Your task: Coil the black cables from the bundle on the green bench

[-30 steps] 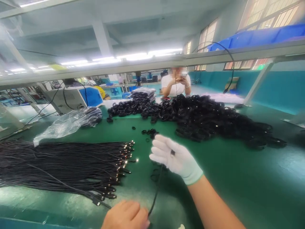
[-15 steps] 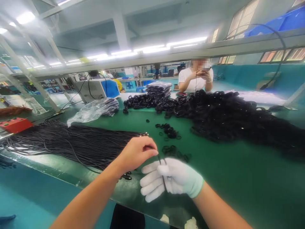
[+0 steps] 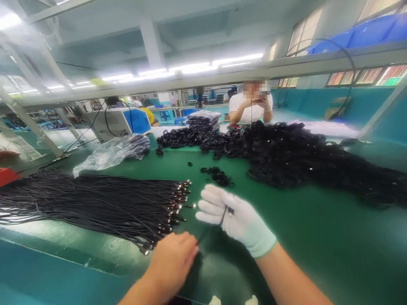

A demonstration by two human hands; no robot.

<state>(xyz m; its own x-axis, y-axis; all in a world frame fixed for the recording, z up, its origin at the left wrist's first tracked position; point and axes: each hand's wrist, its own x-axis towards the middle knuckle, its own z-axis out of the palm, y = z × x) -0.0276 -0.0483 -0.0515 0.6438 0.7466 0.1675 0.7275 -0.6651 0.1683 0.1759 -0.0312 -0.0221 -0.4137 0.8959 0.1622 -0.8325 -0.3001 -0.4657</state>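
Gripping a black cable (image 3: 222, 217) with the bare left hand (image 3: 174, 258), fingers curled round it, back of the hand upward. Holding the gloved right hand (image 3: 235, 224) palm up, fingers stretched out, with a small metal-tipped plug (image 3: 230, 211) at the palm beside a stretch of the cable. Cannot tell whether pinched there by the thumb or merely resting. Spanning the gap between both hands, above the green table (image 3: 318, 245): the cable, blurred near the left fingers.

Lowered compared with half a second ago: left hand, then above the glove's fingers, now nearer the table's front edge. Exposed again: plug ends of the cable bundle (image 3: 89, 197), then partly covered by the left hand and forearm.

Too small or blurred for reading: any lettering on plugs or machine (image 3: 138, 120).

Noted just beyond the glove: small pile of black rings (image 3: 219, 176), partly close behind the fingertips. Noted farther back: large heap of black loops (image 3: 286, 152), clear plastic bag (image 3: 104, 154), co-worker (image 3: 237, 103) in white. Crossing the upper view: shelf beam (image 3: 302, 61).
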